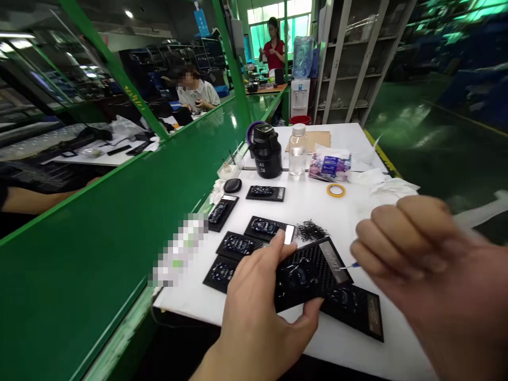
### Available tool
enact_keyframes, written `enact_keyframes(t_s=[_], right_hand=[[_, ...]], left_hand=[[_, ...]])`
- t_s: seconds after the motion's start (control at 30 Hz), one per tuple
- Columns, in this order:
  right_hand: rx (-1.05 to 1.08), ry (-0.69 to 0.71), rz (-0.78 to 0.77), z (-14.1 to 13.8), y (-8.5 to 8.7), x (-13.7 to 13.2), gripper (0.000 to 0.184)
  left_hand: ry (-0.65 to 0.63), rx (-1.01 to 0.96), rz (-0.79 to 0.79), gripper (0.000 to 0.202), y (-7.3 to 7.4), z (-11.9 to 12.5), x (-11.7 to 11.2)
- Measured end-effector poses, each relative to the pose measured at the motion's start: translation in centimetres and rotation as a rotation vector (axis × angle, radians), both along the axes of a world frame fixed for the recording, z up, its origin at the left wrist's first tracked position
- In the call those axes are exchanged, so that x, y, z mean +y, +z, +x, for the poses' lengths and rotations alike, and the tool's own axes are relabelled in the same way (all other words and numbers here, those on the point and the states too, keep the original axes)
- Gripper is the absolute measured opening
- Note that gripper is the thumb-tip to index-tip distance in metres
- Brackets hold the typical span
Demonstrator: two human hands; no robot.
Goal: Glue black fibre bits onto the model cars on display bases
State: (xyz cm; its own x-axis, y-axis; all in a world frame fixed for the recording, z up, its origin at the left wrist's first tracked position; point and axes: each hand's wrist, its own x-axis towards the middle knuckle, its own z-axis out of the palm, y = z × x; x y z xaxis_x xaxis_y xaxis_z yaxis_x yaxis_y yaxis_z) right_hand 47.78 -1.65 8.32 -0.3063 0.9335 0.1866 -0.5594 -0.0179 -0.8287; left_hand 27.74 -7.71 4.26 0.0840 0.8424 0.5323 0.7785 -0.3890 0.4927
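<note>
My left hand (257,296) grips a black carbon-pattern card (309,272) with a silver label, thumb under its near edge and fingers over the top. My right hand (405,243) is closed in a pinch on a thin tool (349,266) with a blue part, its fine tip touching the card's right end. Several similar black cards (242,246) lie on the white table (309,206), one (357,309) right under the held card. A small heap of tiny black parts (310,230) lies just beyond.
A black jar (266,151), a clear water bottle (297,151), a yellow tape ring (336,190), a tissue pack (330,165) and crumpled wipes (391,185) stand farther back. A green conveyor belt (119,238) runs along the left. Two people are at the far benches.
</note>
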Motion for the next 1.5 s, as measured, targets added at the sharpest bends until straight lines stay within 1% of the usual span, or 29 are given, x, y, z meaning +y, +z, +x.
enact_keyframes(t_s=[0.03,0.1,0.17,0.2,0.43,0.6,0.83,1.0,1.23,1.4,1.5], right_hand=[[0.127,0.093,0.031,-0.4,0.1,0.1,0.07],[0.289,0.261,0.081,-0.9,0.1,0.6,0.072],[0.339,0.35,0.097,-1.0,0.0,1.3,0.072],[0.352,0.362,0.094,-0.9,-0.1,1.6,0.071],[0.357,0.345,0.084,-0.9,-1.0,1.8,0.069],[0.347,0.348,0.081,-1.0,-1.1,1.8,0.069],[0.318,0.323,0.087,-1.1,-1.2,1.9,0.068],[0.335,0.282,0.075,-1.2,-1.1,1.8,0.069],[0.374,0.287,0.055,-1.4,-1.1,1.7,0.068],[0.375,0.266,0.059,-1.4,-1.2,1.8,0.064],[0.382,0.266,0.077,-1.4,-1.4,1.9,0.066]], left_hand=[[-0.026,0.023,0.005,0.097,0.0,0.8,0.4],[-0.052,0.034,-0.001,0.097,0.0,1.2,1.0],[-0.062,0.035,0.002,0.096,-0.2,1.2,1.3],[-0.065,0.03,0.004,0.096,-0.4,1.1,1.4],[-0.048,0.023,0.003,0.092,-0.7,1.7,1.6],[-0.053,0.038,0.023,0.09,-0.7,1.6,1.6],[-0.048,0.07,0.07,0.082,-0.7,1.6,1.5],[-0.043,0.082,0.065,0.08,-0.7,1.5,1.5],[-0.027,0.114,0.066,0.074,-1.1,1.5,1.5],[-0.022,0.119,0.056,0.075,-1.2,1.6,1.6],[-0.015,0.127,0.055,0.076,-1.2,1.7,1.7]])
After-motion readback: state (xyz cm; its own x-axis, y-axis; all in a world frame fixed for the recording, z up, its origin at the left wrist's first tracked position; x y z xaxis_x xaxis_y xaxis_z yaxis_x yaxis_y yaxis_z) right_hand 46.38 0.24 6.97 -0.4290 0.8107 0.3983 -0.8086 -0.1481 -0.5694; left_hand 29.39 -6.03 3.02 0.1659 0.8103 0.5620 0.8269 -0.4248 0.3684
